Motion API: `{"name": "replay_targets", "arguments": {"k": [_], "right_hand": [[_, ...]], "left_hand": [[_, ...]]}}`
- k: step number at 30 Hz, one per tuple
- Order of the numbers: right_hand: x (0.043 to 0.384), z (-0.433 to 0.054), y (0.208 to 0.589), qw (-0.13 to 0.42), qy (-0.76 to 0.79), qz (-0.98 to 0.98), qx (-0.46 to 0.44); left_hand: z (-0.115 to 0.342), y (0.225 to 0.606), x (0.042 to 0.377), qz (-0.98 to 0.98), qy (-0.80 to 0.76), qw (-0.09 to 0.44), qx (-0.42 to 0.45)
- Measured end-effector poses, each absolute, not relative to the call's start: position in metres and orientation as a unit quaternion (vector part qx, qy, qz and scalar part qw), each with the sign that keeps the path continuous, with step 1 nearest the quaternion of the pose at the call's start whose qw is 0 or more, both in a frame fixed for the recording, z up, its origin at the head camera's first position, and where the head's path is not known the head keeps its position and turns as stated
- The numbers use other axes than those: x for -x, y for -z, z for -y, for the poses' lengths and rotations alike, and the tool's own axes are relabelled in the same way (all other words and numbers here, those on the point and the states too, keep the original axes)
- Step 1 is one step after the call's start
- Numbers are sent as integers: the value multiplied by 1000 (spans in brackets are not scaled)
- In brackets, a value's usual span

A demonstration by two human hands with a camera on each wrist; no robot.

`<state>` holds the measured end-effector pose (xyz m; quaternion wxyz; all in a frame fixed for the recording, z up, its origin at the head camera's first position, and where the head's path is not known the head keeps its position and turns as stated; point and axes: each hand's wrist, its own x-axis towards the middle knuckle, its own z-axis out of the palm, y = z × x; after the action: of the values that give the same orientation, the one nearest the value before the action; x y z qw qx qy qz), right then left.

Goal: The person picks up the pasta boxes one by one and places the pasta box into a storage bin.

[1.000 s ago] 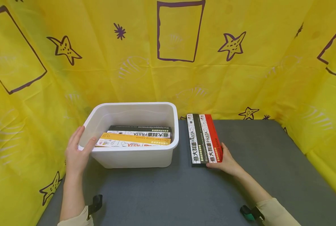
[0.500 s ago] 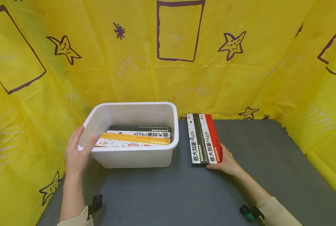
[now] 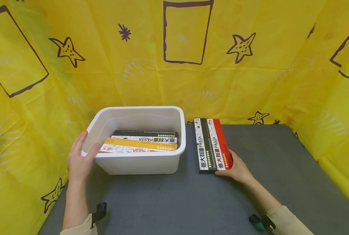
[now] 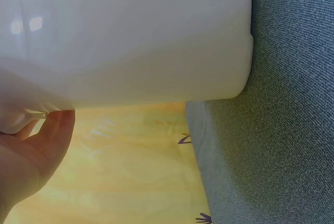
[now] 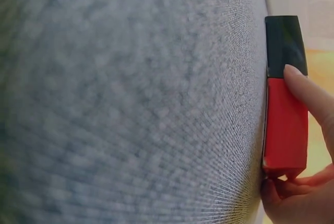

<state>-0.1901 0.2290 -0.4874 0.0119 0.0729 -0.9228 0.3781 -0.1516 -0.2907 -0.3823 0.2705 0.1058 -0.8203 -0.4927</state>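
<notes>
At the front left corner of a white plastic bin (image 3: 139, 164), my left hand (image 3: 81, 160) grips the rim, its thumb over the near edge. In the left wrist view the fingers (image 4: 60, 130) bend round the bin's edge. Inside lie a yellow chicken curry pasta box (image 3: 142, 143) and a black pepper pasta box (image 3: 145, 133). Right of the bin, a red tomato pasta box (image 3: 219, 137) lies against a black-and-white pasta box (image 3: 203, 143). My right hand (image 3: 237, 169) holds the red box, thumb on its near end and fingers along its right side.
All of this stands on a grey cloth-covered table (image 3: 162, 205). A yellow curtain (image 3: 150, 85) with starfish drawings closes off the back and both sides, close behind the bin and boxes. Each wrist wears a dark strap (image 3: 99, 212).
</notes>
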Motion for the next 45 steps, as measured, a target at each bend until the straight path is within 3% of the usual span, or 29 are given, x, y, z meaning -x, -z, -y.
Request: {"name": "replay_targets", "arguments": {"k": [24,45], "right_hand": [[181,-229,470,-3,-398,917,-3],[173,-220,443,29,-561,823,83]], "left_hand": [[291,382,151,821,495,261,-112],[291,383,151,820,496,261,-116]]}}
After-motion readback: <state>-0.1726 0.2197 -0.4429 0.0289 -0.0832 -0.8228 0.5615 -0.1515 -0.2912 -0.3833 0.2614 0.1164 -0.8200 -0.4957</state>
